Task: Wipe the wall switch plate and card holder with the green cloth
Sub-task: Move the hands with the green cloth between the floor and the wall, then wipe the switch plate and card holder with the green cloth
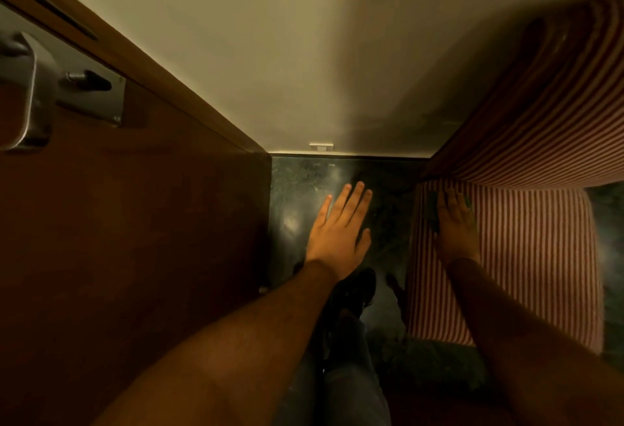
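My left hand [341, 229] hovers over the dark floor with its fingers straight and apart, holding nothing. My right hand [454, 226] rests on the seat of a striped chair [526, 256]. Its fingers are curled down over a dark green cloth [431, 209], which shows only as dark patches on both sides of the fingers. The wall switch plate and the card holder are not in view.
A brown wooden door [135, 223] with a metal handle [23, 94] and lock plate fills the left side. A cream wall [304, 54] stands ahead, with a small white fitting [321, 146] at its base. The chair's striped back [547, 105] rises at the right. My legs and a dark shoe [354, 290] are below.
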`<state>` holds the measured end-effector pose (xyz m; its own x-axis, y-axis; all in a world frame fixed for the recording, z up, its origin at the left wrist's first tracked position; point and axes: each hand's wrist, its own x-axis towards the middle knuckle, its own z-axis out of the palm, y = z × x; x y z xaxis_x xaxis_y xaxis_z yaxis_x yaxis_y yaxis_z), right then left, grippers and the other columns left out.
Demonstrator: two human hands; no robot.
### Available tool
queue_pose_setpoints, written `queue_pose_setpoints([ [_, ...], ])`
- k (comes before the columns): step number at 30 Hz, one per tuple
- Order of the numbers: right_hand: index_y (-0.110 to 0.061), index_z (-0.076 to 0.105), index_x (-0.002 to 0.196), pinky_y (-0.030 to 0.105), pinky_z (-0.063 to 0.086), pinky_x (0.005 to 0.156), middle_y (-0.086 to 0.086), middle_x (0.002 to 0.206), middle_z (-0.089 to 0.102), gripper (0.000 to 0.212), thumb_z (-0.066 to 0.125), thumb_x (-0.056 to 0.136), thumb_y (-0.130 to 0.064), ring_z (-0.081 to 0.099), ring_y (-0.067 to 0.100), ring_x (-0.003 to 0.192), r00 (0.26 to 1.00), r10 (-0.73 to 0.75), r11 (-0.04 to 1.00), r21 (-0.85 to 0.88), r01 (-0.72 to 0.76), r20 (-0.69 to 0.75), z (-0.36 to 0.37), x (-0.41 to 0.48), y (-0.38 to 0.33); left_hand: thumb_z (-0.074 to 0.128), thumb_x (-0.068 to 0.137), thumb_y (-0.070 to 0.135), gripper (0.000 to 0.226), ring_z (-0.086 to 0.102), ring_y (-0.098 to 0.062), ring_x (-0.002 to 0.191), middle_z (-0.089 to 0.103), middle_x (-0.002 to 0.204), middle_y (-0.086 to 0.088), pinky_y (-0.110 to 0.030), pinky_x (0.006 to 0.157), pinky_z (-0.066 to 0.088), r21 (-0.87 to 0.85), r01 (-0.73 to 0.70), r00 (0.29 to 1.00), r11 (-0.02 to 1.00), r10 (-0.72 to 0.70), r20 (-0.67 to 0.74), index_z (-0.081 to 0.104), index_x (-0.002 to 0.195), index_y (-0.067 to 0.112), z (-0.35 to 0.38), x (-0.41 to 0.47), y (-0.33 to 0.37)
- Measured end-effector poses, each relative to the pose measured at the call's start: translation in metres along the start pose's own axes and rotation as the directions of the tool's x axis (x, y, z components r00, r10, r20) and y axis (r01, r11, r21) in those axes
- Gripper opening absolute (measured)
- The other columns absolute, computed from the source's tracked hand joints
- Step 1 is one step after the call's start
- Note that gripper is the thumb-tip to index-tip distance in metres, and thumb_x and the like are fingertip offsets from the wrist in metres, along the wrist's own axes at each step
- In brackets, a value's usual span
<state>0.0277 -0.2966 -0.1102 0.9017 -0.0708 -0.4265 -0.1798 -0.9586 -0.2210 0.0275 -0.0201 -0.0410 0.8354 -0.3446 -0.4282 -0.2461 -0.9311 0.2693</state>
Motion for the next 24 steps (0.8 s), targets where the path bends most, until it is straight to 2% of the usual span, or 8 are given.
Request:
queue_pose_setpoints([
  [6, -0.006, 0.023, 0.162, 0.050, 0.011, 0.131, 0.018, 0.171, 0.016, 0.081, 0.058, 0.090, 0.011, 0.010, 0.036, 0.160, 0.998, -0.046, 0.999, 0.021, 0.047, -0.035, -0.031, -0.020, -0.027, 0.032, 0.121, 0.046, 0.078, -0.038, -0.012, 0.164, -0.030, 0.182, 0.006, -0.037, 0.133, -0.029, 0.025, -0.017, 1.000, 1.000, 0.017, -0.013, -0.016, 0.178, 0.025, -0.019, -0.008, 0.000],
  [10, 0.003, 0.043, 0.151, 0.062, 0.031, 0.122, 0.025, 0.161, 0.035, 0.081, 0.062, 0.075, 0.023, 0.030, 0.048, 0.151, 0.974, -0.165, 0.984, 0.034, 0.173, -0.156, -0.084, -0.038, -0.063, 0.034, 0.119, 0.047, 0.079, -0.032, -0.016, 0.167, -0.030, 0.180, 0.006, -0.046, 0.141, -0.012, 0.044, -0.020, 0.995, 0.999, 0.024, -0.095, -0.011, 0.179, 0.023, -0.055, -0.013, 0.006],
  [12, 0.002, 0.042, 0.152, 0.062, 0.030, 0.123, 0.024, 0.162, 0.033, 0.086, 0.064, 0.071, 0.020, 0.024, 0.045, 0.153, 0.965, -0.190, 0.977, 0.057, 0.203, -0.178, -0.110, -0.040, -0.080, 0.046, 0.116, 0.045, 0.080, -0.013, -0.021, 0.172, -0.010, 0.186, 0.001, -0.048, 0.141, -0.001, 0.053, 0.002, 0.981, 0.999, 0.008, -0.194, 0.008, 0.181, 0.019, -0.080, -0.012, 0.008],
  [14, 0.001, 0.039, 0.154, 0.059, 0.027, 0.125, 0.022, 0.164, 0.029, 0.090, 0.068, 0.069, 0.016, 0.017, 0.041, 0.154, 0.945, -0.239, 0.965, 0.053, 0.257, -0.223, -0.148, -0.042, -0.103, 0.056, 0.109, 0.045, 0.078, 0.021, -0.027, 0.172, 0.021, 0.185, -0.006, -0.049, 0.134, 0.013, 0.131, 0.046, 0.944, 0.990, -0.001, -0.330, 0.031, 0.177, 0.015, -0.119, -0.015, 0.010],
  [16, -0.001, 0.034, 0.156, 0.051, 0.020, 0.128, 0.017, 0.167, 0.021, 0.092, 0.069, 0.071, 0.011, 0.016, 0.040, 0.156, 0.925, -0.274, 0.955, 0.037, 0.294, -0.264, -0.185, -0.043, -0.126, 0.050, 0.106, 0.044, 0.070, 0.046, -0.029, 0.162, 0.044, 0.177, -0.007, -0.048, 0.131, 0.022, 0.132, 0.077, 0.908, 0.988, -0.015, -0.419, 0.048, 0.170, 0.013, -0.158, -0.014, 0.012],
  [17, -0.002, 0.031, 0.158, 0.048, 0.016, 0.129, 0.013, 0.168, 0.014, 0.094, 0.067, 0.072, 0.011, 0.014, 0.038, 0.157, 0.915, -0.286, 0.950, 0.038, 0.309, -0.285, -0.203, -0.043, -0.139, 0.046, 0.106, 0.042, 0.068, 0.051, -0.029, 0.159, 0.049, 0.174, -0.007, -0.048, 0.132, 0.023, 0.118, 0.073, 0.895, 0.990, -0.013, -0.446, 0.053, 0.167, 0.014, -0.178, -0.014, 0.012],
  [21, -0.007, 0.027, 0.160, 0.052, 0.017, 0.130, 0.007, 0.170, 0.014, 0.095, 0.058, 0.072, 0.009, 0.001, 0.020, 0.160, 0.845, -0.271, 0.920, 0.134, 0.368, -0.460, -0.277, -0.052, -0.187, 0.043, 0.109, 0.037, 0.067, 0.044, -0.029, 0.164, 0.040, 0.180, -0.006, -0.051, 0.133, 0.023, 0.075, 0.051, 0.781, 0.996, 0.007, -0.624, 0.046, 0.172, 0.016, -0.254, -0.012, 0.009],
  [24, -0.005, 0.030, 0.159, 0.052, 0.015, 0.129, 0.010, 0.170, 0.018, 0.082, 0.036, 0.078, -0.015, -0.006, 0.015, 0.161, 0.742, -0.305, 0.875, 0.133, 0.466, -0.597, -0.331, -0.059, -0.219, 0.043, 0.109, 0.037, 0.070, 0.033, -0.030, 0.169, 0.022, 0.186, -0.005, -0.051, 0.134, 0.020, 0.038, 0.013, 0.669, 0.999, 0.019, -0.743, 0.037, 0.175, 0.017, -0.319, -0.017, 0.004],
])
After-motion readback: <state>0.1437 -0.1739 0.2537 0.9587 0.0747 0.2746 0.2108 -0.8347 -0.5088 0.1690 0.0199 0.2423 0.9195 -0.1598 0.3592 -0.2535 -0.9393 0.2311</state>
